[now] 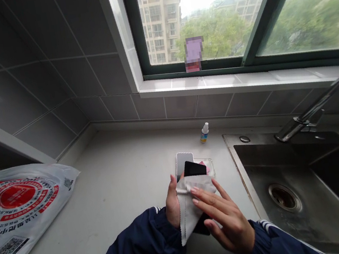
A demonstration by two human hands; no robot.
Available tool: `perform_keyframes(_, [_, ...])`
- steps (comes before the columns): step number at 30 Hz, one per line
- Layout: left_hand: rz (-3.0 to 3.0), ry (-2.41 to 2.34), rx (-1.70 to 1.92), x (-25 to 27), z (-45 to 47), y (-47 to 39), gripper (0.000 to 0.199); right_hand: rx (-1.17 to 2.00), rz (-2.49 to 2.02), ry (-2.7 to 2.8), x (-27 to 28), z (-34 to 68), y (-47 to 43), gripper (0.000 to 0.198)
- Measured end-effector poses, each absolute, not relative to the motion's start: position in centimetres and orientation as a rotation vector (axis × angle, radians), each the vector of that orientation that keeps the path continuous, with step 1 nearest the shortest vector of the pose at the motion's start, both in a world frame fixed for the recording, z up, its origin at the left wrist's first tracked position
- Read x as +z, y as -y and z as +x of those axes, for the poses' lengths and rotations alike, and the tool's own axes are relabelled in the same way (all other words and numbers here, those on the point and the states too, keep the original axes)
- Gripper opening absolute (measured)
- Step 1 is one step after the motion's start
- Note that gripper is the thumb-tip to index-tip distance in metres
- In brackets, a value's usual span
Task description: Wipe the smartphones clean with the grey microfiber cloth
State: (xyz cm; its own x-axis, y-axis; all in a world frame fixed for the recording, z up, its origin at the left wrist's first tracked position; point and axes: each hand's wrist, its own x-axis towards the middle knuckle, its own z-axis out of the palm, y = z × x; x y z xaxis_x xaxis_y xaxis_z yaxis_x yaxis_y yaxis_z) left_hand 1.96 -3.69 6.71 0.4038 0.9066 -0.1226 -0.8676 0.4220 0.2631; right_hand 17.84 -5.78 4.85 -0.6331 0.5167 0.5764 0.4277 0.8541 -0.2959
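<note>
My left hand (172, 204) is closed round the edge of a black smartphone (195, 168), tilted up above the counter. A pale grey cleaning cloth (188, 210) with a zigzag edge drapes over the phone's middle. On top of that cloth lie the outstretched fingers of my right hand (225, 217), pressing it against the phone. The phone's top end and a dark lower corner show past the cloth; the rest is covered. Just behind, a flat silver-grey object with a light rim (184, 158) and a clear case (209, 164) with something pink in it lie on the counter.
A small spray bottle (204, 133) with a white top stands near the back wall. To the right is a steel sink (256, 177) with a curved faucet (309, 110). A white plastic bag (51, 181) with red and black print lies at left on the pale counter (117, 183).
</note>
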Motion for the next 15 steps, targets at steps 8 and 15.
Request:
perform_keyframes(8, [0.111, -0.328, 1.131, 6.8, 2.2, 3.9, 0.058, 0.225, -0.735, 2.365, 4.2, 17.0, 6.4, 0.052])
perform_keyframes(15, [0.202, -0.216, 1.018, 4.6, 2.0, 4.0, 0.057, 0.205, -0.874, 2.438, 4.1, 17.1, 6.0, 0.061])
